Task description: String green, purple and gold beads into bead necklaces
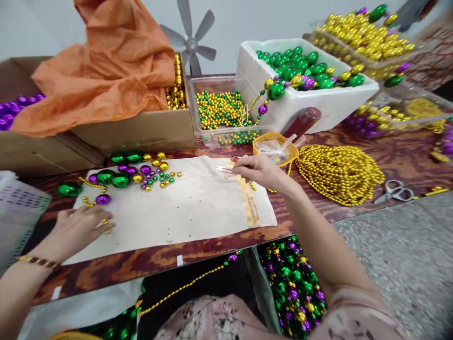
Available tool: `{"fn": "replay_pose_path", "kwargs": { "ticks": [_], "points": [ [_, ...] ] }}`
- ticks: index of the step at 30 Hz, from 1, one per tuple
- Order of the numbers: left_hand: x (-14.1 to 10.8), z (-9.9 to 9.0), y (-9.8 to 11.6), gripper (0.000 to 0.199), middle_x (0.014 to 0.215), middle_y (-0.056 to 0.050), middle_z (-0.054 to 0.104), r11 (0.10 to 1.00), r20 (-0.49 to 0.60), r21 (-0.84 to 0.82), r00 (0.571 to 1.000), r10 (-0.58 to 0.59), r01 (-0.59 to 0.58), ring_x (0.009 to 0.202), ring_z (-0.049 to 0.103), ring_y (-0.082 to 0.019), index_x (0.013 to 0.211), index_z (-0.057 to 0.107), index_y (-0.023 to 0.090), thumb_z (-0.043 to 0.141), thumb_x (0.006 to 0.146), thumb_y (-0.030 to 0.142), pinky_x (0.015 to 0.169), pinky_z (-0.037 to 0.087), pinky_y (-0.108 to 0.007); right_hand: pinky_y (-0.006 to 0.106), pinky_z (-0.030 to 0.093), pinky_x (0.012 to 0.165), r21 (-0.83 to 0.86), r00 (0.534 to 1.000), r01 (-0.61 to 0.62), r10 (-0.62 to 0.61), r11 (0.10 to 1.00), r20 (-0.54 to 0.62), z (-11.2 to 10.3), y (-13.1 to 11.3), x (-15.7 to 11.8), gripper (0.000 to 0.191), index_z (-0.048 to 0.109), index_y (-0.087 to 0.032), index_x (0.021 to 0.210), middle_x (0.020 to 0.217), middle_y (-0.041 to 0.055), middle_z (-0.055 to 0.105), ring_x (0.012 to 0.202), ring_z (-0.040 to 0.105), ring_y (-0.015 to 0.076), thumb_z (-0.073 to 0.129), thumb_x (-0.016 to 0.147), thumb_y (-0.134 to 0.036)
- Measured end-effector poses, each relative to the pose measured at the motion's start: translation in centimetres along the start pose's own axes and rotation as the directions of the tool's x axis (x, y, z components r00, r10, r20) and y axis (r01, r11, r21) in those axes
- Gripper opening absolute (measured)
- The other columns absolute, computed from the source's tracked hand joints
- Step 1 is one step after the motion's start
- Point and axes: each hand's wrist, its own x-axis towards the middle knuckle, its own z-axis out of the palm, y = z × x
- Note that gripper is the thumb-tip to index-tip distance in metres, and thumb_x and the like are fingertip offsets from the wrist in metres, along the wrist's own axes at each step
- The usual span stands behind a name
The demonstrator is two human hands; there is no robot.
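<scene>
My left hand (79, 230) is low over the left end of a white cloth (198, 212). Its fingers are closed on a short piece of gold bead strand (106, 225), partly hidden. Just above it lie a purple bead (103, 199) and short gold strand pieces. Loose green, purple and gold beads (121, 180) spread along the cloth's upper left. Over the cloth's right end, my right hand (260, 171) is closed around small pointed metal snips (223, 169), their two tips pointing left. A bit of red shows at their handle; the rest is covered by my fingers.
Behind the cloth stand cardboard boxes (141, 130) under orange fabric (106, 89), a clear bead bin (219, 106) and a white foam box (318, 101). On the right are a yellow basket (276, 146), coiled gold strands (339, 174) and scissors (394, 191). Finished-looking strands hang below the table edge.
</scene>
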Motion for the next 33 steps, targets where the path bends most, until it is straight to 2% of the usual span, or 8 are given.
{"fn": "replay_pose_path", "kwargs": {
  "ticks": [3, 6, 10, 13, 17, 21, 25, 33],
  "points": [
    [1.9, -0.5, 9.1, 0.04, 0.112, -0.005, 0.077, 0.912, -0.032, -0.406, 0.998, 0.053, -0.062, 0.105, 0.068, -0.031, 0.102, 0.072, 0.03, 0.056, 0.084, 0.061, 0.095, 0.05, -0.046, 0.019, 0.04, 0.051, 0.019, 0.996, -0.014, 0.012, 1.0, 0.086, 1.1, -0.1, 0.9, 0.024, 0.067, -0.016, 0.077, 0.065, -0.0024, 0.059, 0.054, 0.054, 0.008, 0.057, 0.09, -0.033],
    [4.9, 0.8, 18.7, 0.038, 0.127, -0.01, 0.07, 0.67, -0.114, -0.719, 0.983, 0.145, -0.183, 0.121, 0.063, -0.027, 0.118, 0.066, 0.025, 0.054, 0.093, 0.05, 0.106, 0.047, -0.044, 0.018, 0.041, 0.049, 0.071, 0.988, -0.029, 0.018, 0.997, 0.15, 2.2, -0.3, 2.1, 0.021, 0.066, -0.016, 0.077, 0.064, -0.0026, 0.059, 0.054, 0.055, 0.0082, 0.057, 0.088, -0.03],
    [8.7, 3.9, 25.4, 0.037, 0.106, -0.01, 0.074, 0.315, -0.131, -0.936, 0.987, 0.095, -0.155, 0.101, 0.069, -0.022, 0.116, 0.063, 0.019, 0.062, 0.087, 0.042, 0.093, 0.055, -0.039, 0.018, 0.043, 0.048, 0.177, 0.978, -0.065, 0.028, 0.982, 0.206, 3.5, 0.6, 3.0, 0.016, 0.064, -0.015, 0.075, 0.061, -0.0037, 0.057, 0.052, 0.054, 0.008, 0.055, 0.086, -0.024],
    [10.0, 5.9, 25.5, 0.031, 0.077, -0.003, 0.071, 0.246, -0.041, -0.967, 0.996, 0.078, -0.059, 0.075, 0.067, -0.018, 0.099, 0.069, 0.018, 0.07, 0.079, 0.041, 0.077, 0.055, -0.034, 0.018, 0.042, 0.046, 0.226, 0.961, -0.136, 0.072, 0.965, 0.267, 4.5, 2.1, 3.0, 0.019, 0.062, -0.015, 0.072, 0.059, -0.0044, 0.055, 0.047, 0.053, 0.0073, 0.055, 0.087, -0.024],
    [10.0, 7.4, 23.0, 0.021, 0.062, -0.001, 0.066, 0.379, 0.089, -0.924, 0.994, 0.07, 0.056, 0.062, 0.061, -0.017, 0.077, 0.071, 0.018, 0.071, 0.075, 0.039, 0.066, 0.051, -0.032, 0.017, 0.042, 0.047, -0.054, 0.931, -0.21, 0.216, 0.976, 0.295, 5.2, 4.7, 3.4, 0.024, 0.068, -0.016, 0.088, 0.074, -0.0007, 0.068, 0.051, 0.062, 0.0083, 0.054, 0.096, -0.034],
    [9.9, 8.2, 20.6, 0.025, 0.061, 0.0, 0.064, 0.33, 0.124, -0.933, 0.989, -0.077, 0.142, 0.061, 0.06, -0.016, 0.074, 0.07, 0.017, 0.072, 0.07, 0.042, 0.067, 0.052, -0.032, 0.025, 0.05, 0.071, -0.517, 0.943, -0.264, 0.329, 0.814, 0.037, 4.5, 7.4, 5.4, 0.028, 0.071, -0.014, 0.108, 0.101, 0.0113, 0.075, 0.085, 0.073, 0.02, 0.047, 0.101, -0.027],
    [9.8, 8.8, 18.8, 0.033, 0.07, -0.003, 0.07, 0.32, 0.153, -0.925, 0.97, -0.187, 0.207, 0.069, 0.064, -0.018, 0.074, 0.073, 0.017, 0.077, 0.063, 0.047, 0.072, 0.052, -0.031, 0.035, 0.049, 0.086, -0.642, 0.936, -0.265, 0.352, 0.719, 0.008, 4.4, 9.0, 7.2, 0.023, 0.071, -0.014, 0.11, 0.119, 0.0186, 0.071, 0.112, 0.066, 0.0321, 0.057, 0.095, -0.024],
    [8.9, 9.4, 15.7, 0.027, 0.081, -0.004, 0.075, 0.438, 0.024, -0.883, 0.947, -0.32, 0.17, 0.083, 0.066, -0.022, 0.074, 0.075, 0.02, 0.073, 0.065, 0.046, 0.08, 0.049, -0.032, 0.041, 0.047, 0.094, -0.754, 0.946, -0.219, 0.325, 0.619, -0.008, 6.9, 9.3, 7.5, 0.037, 0.063, -0.011, 0.126, 0.128, 0.0237, 0.063, 0.122, 0.057, 0.0327, 0.04, 0.097, -0.011]
  ]
}}
